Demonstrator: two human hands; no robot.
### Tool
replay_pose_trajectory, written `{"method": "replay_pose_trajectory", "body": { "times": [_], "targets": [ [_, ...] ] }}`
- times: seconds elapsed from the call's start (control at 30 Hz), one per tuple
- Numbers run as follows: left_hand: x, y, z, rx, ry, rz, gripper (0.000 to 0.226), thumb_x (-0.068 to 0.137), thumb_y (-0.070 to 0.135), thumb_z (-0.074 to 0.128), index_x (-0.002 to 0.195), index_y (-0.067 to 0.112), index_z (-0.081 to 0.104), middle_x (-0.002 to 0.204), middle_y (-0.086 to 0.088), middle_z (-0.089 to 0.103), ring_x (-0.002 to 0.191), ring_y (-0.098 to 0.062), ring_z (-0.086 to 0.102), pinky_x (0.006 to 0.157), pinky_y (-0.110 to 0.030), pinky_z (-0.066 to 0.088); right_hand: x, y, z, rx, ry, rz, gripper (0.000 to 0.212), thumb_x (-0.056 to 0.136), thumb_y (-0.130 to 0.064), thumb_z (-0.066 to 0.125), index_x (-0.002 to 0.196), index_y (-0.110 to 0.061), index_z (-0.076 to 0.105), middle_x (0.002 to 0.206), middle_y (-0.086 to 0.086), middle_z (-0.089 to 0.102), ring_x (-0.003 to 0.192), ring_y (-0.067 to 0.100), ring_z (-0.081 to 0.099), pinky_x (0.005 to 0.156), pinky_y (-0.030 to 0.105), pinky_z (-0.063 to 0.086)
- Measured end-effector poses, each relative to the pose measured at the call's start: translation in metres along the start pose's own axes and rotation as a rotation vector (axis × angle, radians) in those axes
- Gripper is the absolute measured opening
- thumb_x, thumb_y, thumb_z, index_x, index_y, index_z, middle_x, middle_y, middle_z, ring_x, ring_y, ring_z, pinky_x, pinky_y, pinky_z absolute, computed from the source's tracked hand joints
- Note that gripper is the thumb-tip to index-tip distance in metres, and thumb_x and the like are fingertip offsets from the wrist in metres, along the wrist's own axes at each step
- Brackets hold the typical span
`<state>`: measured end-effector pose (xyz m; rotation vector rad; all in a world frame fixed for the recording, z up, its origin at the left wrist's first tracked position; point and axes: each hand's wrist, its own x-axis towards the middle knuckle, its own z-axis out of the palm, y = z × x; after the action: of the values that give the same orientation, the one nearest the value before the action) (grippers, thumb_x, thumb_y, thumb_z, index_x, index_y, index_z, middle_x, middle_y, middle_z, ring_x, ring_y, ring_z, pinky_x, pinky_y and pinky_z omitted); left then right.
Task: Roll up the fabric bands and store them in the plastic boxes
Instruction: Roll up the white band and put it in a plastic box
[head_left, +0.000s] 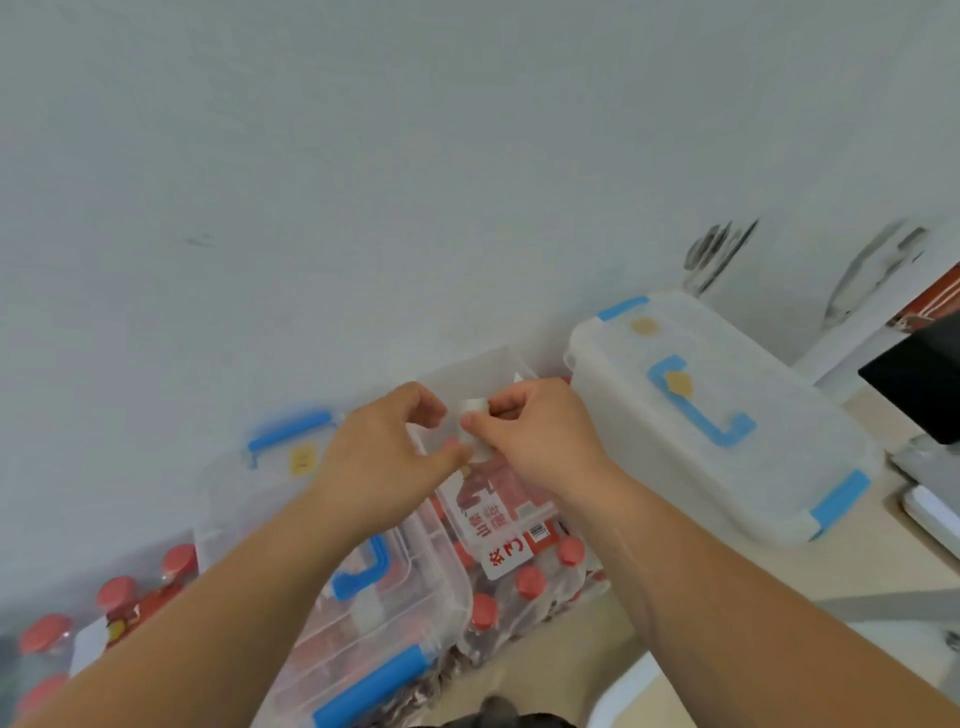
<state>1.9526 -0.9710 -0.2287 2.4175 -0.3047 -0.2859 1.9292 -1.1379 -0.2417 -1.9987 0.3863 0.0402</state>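
A small white fabric band (475, 426), mostly rolled up, is held between both hands above an open clear plastic box (470, 371). My right hand (530, 431) pinches the roll's right side with thumb and fingers. My left hand (387, 447) has its thumb against the roll's lower end and its fingers curled just left of it. A clear lidded box with blue latches (374, 582) lies under my left forearm. A bigger white closed box with blue handle (717, 421) stands to the right.
Packs of bottles with red caps (524, 561) sit under the open box and at the lower left (119, 603). A pale wall fills the upper view. A dark object (919, 384) and grey items stand at the right edge.
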Motion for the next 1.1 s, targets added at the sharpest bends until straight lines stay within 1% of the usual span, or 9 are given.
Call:
{"method": "replay_pose_trajectory", "body": {
  "times": [0.1,0.2,0.3,0.43,0.7,0.8,0.9,1.0,1.1],
  "targets": [
    [0.006,-0.018,-0.010,0.429,-0.054,0.152,0.028,0.091,0.049,0.060,0.114,0.037,0.067,0.123,0.016,0.063,0.108,-0.013,0.053,0.096,-0.033,0.047,0.024,0.016,0.006,-0.322,-0.044,0.006,0.023,0.083,-0.037,0.074,0.074,-0.015,0.075,0.068,0.000,0.073,0.063,0.015,0.070,0.059,0.034,0.055],
    [0.008,-0.026,-0.009,0.561,-0.087,0.198,0.033,0.094,0.052,0.051,0.122,0.042,0.066,0.130,0.017,0.059,0.110,-0.012,0.049,0.096,-0.033,0.046,0.045,0.028,0.021,-0.486,-0.166,0.029,0.024,0.082,-0.036,0.073,0.064,-0.020,0.067,0.058,-0.004,0.064,0.055,0.014,0.062,0.053,0.028,0.046],
    [0.012,-0.027,-0.006,0.597,-0.073,0.202,0.040,0.091,0.059,0.053,0.126,0.044,0.063,0.134,0.015,0.057,0.116,-0.012,0.047,0.100,-0.032,0.044,0.060,0.031,0.033,-0.627,-0.234,0.009,0.010,0.084,-0.037,0.070,0.085,-0.027,0.070,0.076,-0.008,0.070,0.070,0.015,0.067,0.065,0.031,0.055],
    [0.020,-0.032,-0.004,0.574,-0.052,0.185,0.046,0.081,0.069,0.062,0.121,0.045,0.068,0.130,0.018,0.062,0.114,-0.009,0.050,0.097,-0.028,0.044,0.076,0.030,0.046,-0.734,-0.239,-0.101,0.024,0.083,-0.030,0.071,0.107,-0.029,0.068,0.096,-0.006,0.071,0.086,0.018,0.067,0.080,0.039,0.058],
    [0.022,-0.037,-0.002,0.547,-0.022,0.174,0.049,0.078,0.072,0.062,0.120,0.046,0.068,0.130,0.020,0.062,0.114,-0.008,0.049,0.098,-0.028,0.045,0.100,0.043,0.069,-0.728,-0.285,-0.174,0.019,0.079,-0.024,0.077,0.095,-0.023,0.069,0.093,-0.004,0.069,0.085,0.018,0.064,0.078,0.034,0.054],
    [0.022,-0.038,-0.002,0.542,-0.017,0.174,0.049,0.078,0.072,0.062,0.120,0.046,0.068,0.132,0.019,0.062,0.115,-0.008,0.049,0.099,-0.029,0.045,0.104,0.044,0.070,-0.779,-0.328,-0.199,0.004,0.081,-0.022,0.073,0.081,-0.023,0.070,0.084,-0.003,0.070,0.079,0.019,0.064,0.071,0.032,0.051],
    [0.022,-0.038,-0.002,0.547,-0.012,0.174,0.049,0.078,0.072,0.062,0.120,0.046,0.068,0.131,0.019,0.062,0.114,-0.009,0.049,0.098,-0.030,0.045,0.102,0.048,0.076,-0.813,-0.354,-0.212,0.027,0.083,-0.016,0.068,0.059,-0.025,0.058,0.068,-0.005,0.063,0.068,0.020,0.063,0.064,0.033,0.048],
    [0.022,-0.039,-0.001,0.550,-0.009,0.168,0.050,0.078,0.072,0.061,0.120,0.046,0.068,0.131,0.021,0.061,0.113,-0.007,0.049,0.097,-0.029,0.045,0.098,0.052,0.080,-0.794,-0.365,-0.219,0.023,0.084,-0.013,0.064,0.065,-0.025,0.067,0.070,-0.005,0.065,0.068,0.021,0.065,0.069,0.035,0.056],
    [0.022,-0.039,-0.001,0.541,-0.002,0.165,0.049,0.078,0.072,0.062,0.119,0.046,0.069,0.130,0.021,0.062,0.112,-0.008,0.049,0.096,-0.029,0.045,0.096,0.052,0.079,-0.781,-0.361,-0.229,0.016,0.088,-0.014,0.061,0.091,-0.024,0.073,0.089,0.000,0.072,0.082,0.024,0.067,0.079,0.037,0.057]
  ]
}}
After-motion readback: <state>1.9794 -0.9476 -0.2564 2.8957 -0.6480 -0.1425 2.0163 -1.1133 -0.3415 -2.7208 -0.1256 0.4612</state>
